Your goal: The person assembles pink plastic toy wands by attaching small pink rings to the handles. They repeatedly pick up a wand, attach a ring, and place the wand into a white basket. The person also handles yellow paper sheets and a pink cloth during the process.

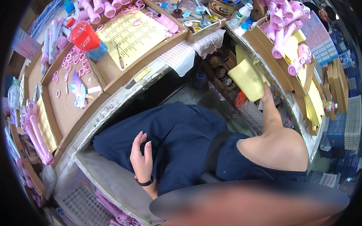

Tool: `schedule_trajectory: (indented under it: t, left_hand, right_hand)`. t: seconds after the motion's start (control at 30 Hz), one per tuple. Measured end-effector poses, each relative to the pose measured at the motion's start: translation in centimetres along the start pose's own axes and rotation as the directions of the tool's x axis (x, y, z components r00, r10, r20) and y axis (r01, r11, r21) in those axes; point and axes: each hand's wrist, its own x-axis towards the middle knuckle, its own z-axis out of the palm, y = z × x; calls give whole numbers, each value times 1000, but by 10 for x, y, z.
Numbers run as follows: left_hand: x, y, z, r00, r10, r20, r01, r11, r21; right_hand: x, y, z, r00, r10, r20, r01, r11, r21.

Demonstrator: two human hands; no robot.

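My right hand (267, 94) reaches out to the right below the worktop's edge and grips a bundle of yellow paper (247, 79) by its near side. Its fingers are partly hidden by the sheets. The paper is held over a low space with cardboard compartments (221, 69) and a small red-orange piece (240, 99). My left hand (142, 157), with a dark band at the wrist, hovers over my dark blue clothing (173, 133). Its fingers are loosely bent and apart, with nothing in them.
Cardboard trays (104, 87) line the worktop, with pink rings (77, 63), a screwdriver (119, 57) and a red-labelled bottle (84, 36). Pink plastic handles (280, 41) pile up at right beside a white bottle (241, 15). A grey crate (86, 204) holds more pink parts.
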Motion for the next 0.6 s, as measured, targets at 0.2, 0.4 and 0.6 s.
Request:
schedule_trajectory:
  t: [0.2, 0.4, 0.6]
  left_hand:
    - [6, 11, 11, 998, -27, 51, 21, 994, 111]
    - [22, 19, 28, 988, -140, 59, 140, 990, 8]
    - [40, 22, 36, 989, -116, 92, 107, 989, 103]
  right_hand:
    - [57, -4, 10, 948, -298, -112, 317, 916, 246]
    - [91, 5, 25, 854, -296, -427, 322, 947, -13]
    - [119, 22, 11, 547, -509, -665, -13, 789, -615]
